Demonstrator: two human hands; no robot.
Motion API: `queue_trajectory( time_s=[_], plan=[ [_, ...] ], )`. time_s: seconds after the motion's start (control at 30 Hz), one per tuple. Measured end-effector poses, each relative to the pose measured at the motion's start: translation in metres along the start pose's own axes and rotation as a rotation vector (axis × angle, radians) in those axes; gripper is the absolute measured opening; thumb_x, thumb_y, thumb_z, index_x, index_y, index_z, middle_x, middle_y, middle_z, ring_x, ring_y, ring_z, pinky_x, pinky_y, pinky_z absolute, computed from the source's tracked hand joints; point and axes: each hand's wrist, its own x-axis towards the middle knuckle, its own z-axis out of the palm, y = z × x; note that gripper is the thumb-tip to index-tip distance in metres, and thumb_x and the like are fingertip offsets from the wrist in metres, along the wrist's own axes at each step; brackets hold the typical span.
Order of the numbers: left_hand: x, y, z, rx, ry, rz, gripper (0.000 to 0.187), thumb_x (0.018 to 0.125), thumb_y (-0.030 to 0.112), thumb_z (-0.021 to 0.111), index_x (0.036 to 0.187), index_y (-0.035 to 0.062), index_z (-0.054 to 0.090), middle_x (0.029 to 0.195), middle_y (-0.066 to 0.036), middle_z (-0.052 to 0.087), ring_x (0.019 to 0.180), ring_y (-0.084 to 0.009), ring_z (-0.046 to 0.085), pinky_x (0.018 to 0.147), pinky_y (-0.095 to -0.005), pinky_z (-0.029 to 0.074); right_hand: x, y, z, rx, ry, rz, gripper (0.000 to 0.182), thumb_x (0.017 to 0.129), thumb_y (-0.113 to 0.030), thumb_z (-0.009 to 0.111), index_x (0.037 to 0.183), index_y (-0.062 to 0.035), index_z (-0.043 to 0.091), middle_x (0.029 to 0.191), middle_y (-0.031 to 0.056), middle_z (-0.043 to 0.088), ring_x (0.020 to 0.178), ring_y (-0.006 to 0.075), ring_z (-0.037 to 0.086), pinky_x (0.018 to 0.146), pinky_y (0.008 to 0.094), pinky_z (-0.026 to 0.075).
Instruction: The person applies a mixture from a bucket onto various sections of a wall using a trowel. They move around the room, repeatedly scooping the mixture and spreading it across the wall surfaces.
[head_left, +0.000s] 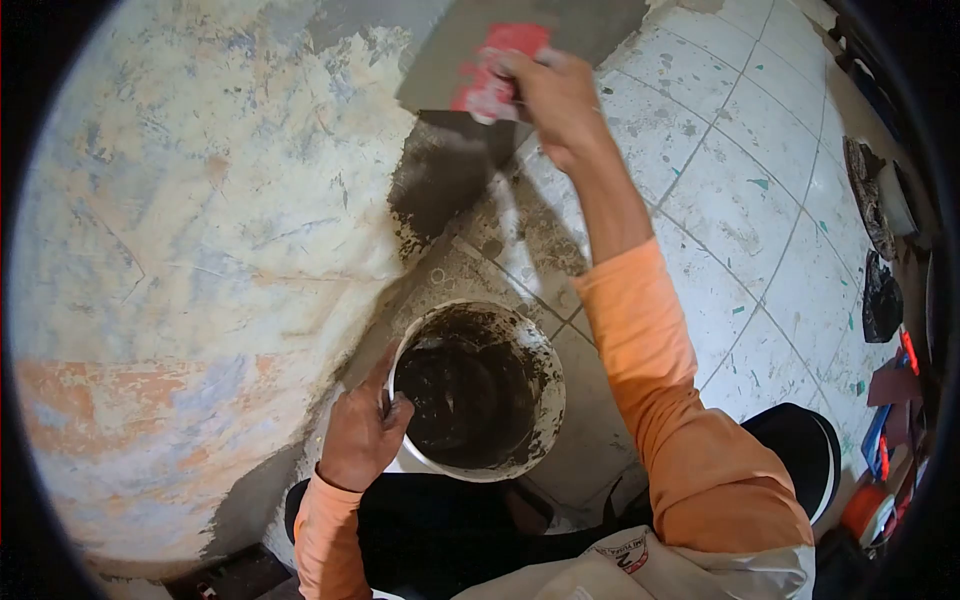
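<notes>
- Flat grey steel plastering trowel with a red handle (500, 60): it sits at the top centre of the frame, its broad blade laid against the wall and smeared with grey mortar.
- Right hand (555, 100): raised to the top centre, its fingers closed around the trowel's red handle; an orange sleeve runs from the forearm down to the lower right.
- Dark wet patch of grey mortar (445, 175): it spreads on the wall just below the trowel blade, reaching down toward the floor line.
- Round white plastic bucket caked with dark mortar (478, 390): it stands on the floor at lower centre, just beside the base of the wall, with dark wet mix inside and splashes along its rim.
- Left hand (362, 430): at lower centre-left, its fingers curled over the bucket's left rim, gripping it; an orange cuff shows at the wrist.
- Old mottled wall of cream, blue and orange paint (200, 250): it fills the left half of the frame, rough and flaking.
- White tiled floor flecked with green (740, 200): it fills the upper right, dusted with grey mortar near the wall.
- Clutter of dark and red objects (885, 300): it lies along the right edge, too small to identify.
</notes>
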Motion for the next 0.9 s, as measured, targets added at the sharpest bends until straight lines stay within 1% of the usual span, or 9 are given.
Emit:
queue_trajectory(
  time_s=[0.13,0.2,0.33,0.4,0.43,0.5,0.57,0.77,0.9],
  plan=[
    [0.006,0.011,-0.002,0.057,-0.027,-0.019,0.066,0.089,0.005,0.064,0.153,0.0014,0.051,0.073,-0.025,0.061,0.063,-0.0389,0.062,0.067,-0.0446,0.052,0.01,0.033,-0.089,0.02,0.057,0.045,0.016,0.099,-0.01,0.069,0.106,0.0045,0.071,0.09,0.0103,0.07,0.074,0.0202,0.072,0.071,0.0369,0.069],
    [0.007,0.007,0.003,0.101,0.018,0.068,0.064,0.088,0.003,0.063,0.151,0.0001,0.053,0.085,-0.029,0.064,0.07,-0.0429,0.064,0.074,-0.046,0.054,0.013,0.074,-0.126,0.004,0.222,0.151,0.014,0.101,-0.009,0.065,0.104,0.0039,0.07,0.09,0.0111,0.07,0.074,0.0224,0.072,0.067,0.0389,0.068],
    [0.01,0.014,0.004,0.092,-0.003,0.08,0.064,0.088,0.002,0.062,0.151,-0.0006,0.052,0.095,-0.034,0.064,0.077,-0.0455,0.064,0.08,-0.047,0.054,-0.011,0.134,-0.137,0.028,0.273,0.382,0.017,0.105,-0.01,0.058,0.097,0.002,0.067,0.084,0.012,0.069,0.068,0.0247,0.07,0.059,0.0392,0.064],
    [0.011,0.015,0.004,0.056,-0.001,0.078,0.064,0.089,0.001,0.061,0.153,-0.0001,0.051,0.082,-0.028,0.063,0.067,-0.0417,0.062,0.073,-0.0454,0.053,-0.011,0.187,-0.138,0.002,0.26,0.405,0.017,0.105,-0.011,0.058,0.096,0.0014,0.066,0.082,0.012,0.068,0.065,0.0252,0.069,0.056,0.0396,0.062],
    [0.011,0.016,0.003,0.058,-0.004,0.073,0.064,0.089,0.001,0.061,0.153,-0.0001,0.051,0.082,-0.028,0.063,0.067,-0.0417,0.062,0.073,-0.0454,0.053,-0.011,0.207,-0.135,-0.029,0.241,0.429,0.018,0.106,-0.012,0.057,0.096,0.0007,0.065,0.08,0.012,0.067,0.062,0.0257,0.068,0.054,0.04,0.06],
    [0.01,0.018,0.0,0.058,-0.025,0.01,0.065,0.089,0.001,0.062,0.153,0.0001,0.053,0.066,-0.012,0.051,0.056,-0.0173,0.048,0.059,-0.0318,0.045,-0.015,0.224,-0.122,-0.033,0.232,0.459,0.013,0.104,-0.009,0.059,0.1,0.0002,0.067,0.084,0.0122,0.069,0.064,0.0253,0.07,0.055,0.0412,0.061],
    [0.01,0.011,0.001,0.045,-0.017,0.017,0.066,0.088,0.0,0.062,0.154,0.0002,0.052,0.065,-0.011,0.049,0.057,-0.0163,0.046,0.059,-0.031,0.044,-0.015,0.235,-0.11,-0.036,0.224,0.487,0.011,0.101,-0.006,0.061,0.104,-0.0003,0.069,0.087,0.0125,0.072,0.066,0.0248,0.071,0.056,0.0425,0.062],
    [0.008,0.002,-0.004,0.016,-0.023,-0.016,0.069,0.087,-0.002,0.062,0.156,0.0004,0.051,0.064,-0.007,0.046,0.058,-0.0142,0.042,0.057,-0.0295,0.041,-0.006,0.256,-0.088,0.049,0.155,0.481,0.011,0.103,-0.005,0.061,0.096,0.0036,0.061,0.079,0.0169,0.066,0.062,0.0315,0.07,0.056,0.0435,0.062],
    [0.006,-0.004,-0.005,0.035,-0.012,-0.029,0.07,0.087,-0.003,0.062,0.156,0.0007,0.05,0.064,-0.007,0.048,0.057,-0.0145,0.042,0.057,-0.0292,0.042,0.01,0.235,-0.05,0.089,0.216,0.518,0.013,0.099,-0.004,0.056,0.099,0.0047,0.065,0.085,0.0167,0.068,0.063,0.031,0.07,0.055,0.044,0.061]
  ],
)
